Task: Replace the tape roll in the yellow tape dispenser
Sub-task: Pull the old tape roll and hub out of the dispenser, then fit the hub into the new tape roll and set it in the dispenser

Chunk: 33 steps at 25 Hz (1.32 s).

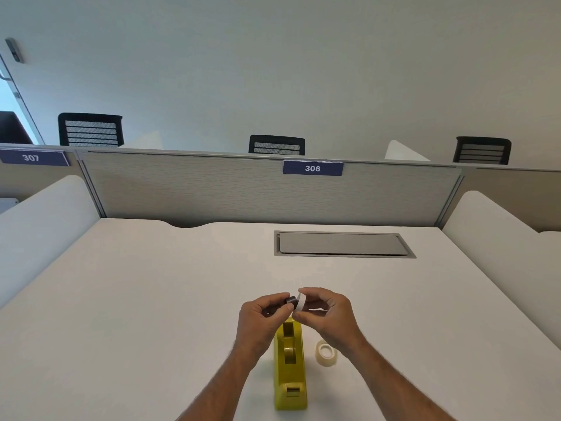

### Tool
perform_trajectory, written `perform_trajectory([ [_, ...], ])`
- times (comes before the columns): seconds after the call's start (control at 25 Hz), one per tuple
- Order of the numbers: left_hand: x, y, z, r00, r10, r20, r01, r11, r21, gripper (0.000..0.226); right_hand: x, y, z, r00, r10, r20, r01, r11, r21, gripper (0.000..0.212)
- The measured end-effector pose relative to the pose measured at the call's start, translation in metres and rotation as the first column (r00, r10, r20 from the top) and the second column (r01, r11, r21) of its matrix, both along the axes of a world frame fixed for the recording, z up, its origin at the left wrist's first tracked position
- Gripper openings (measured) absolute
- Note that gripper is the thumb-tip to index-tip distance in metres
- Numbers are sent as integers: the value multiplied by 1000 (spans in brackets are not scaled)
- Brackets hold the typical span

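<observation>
The yellow tape dispenser (290, 369) stands on the white desk (151, 299), its roll cradle bare and open on top. Just above its far end, my left hand (261, 317) pinches a small dark spindle (290, 299). My right hand (326, 314) holds a white ring-shaped tape core (300, 300) right against the spindle's end; I cannot tell whether the spindle is partly inside it. A clear tape roll (327, 354) lies flat on the desk to the right of the dispenser, partly under my right wrist.
A grey cable hatch (343, 244) is set in the desk further back. A fabric partition with a "306" label (312, 168) closes the far edge. White side dividers (42, 220) flank the desk. Black chairs (91, 130) stand beyond.
</observation>
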State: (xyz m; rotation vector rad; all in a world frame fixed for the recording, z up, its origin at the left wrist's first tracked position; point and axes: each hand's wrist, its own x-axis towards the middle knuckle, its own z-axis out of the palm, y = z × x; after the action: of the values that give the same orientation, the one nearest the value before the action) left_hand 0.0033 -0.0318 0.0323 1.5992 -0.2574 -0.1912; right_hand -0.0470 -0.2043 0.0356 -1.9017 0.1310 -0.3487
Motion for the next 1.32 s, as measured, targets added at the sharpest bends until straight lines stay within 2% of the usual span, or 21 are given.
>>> perform_trajectory([
  [0.12,0,-2,1,999,44,4,-44,999,9,26,1,-3,-1,997,-80,-8,80,997,5,45],
  [0.24,1,-1,-2,998,66,-3,-66,998,16,27,0,-12,-3,989,-133,-66,128,988,-82,46],
  [0.4,1,-1,-7,998,54,-15,-54,998,36,26,-6,-29,-10,973,-189,-132,139,937,-321,48],
  [0.52,-1,-3,-10,999,45,-30,-43,998,48,26,-15,-44,-19,947,-218,-235,62,843,-535,49],
  [0.6,-2,-3,-11,999,28,-38,-25,997,71,26,-22,-52,-26,914,-266,-306,26,792,-610,47],
  [0.76,-3,-2,-15,999,-9,-49,15,992,121,27,-35,-60,-38,859,-330,-393,-4,761,-648,36],
  [1.04,-4,-1,-19,998,-53,-29,58,976,211,28,-49,-66,-52,810,-311,-497,-87,775,-626,31],
  [1.24,-2,1,-17,999,-49,-19,52,972,228,28,-47,-72,-55,792,-320,-521,-76,794,-603,49],
  [1.32,-2,1,-16,999,-48,-15,50,973,227,28,-46,-72,-54,788,-326,-523,-81,786,-612,64],
])
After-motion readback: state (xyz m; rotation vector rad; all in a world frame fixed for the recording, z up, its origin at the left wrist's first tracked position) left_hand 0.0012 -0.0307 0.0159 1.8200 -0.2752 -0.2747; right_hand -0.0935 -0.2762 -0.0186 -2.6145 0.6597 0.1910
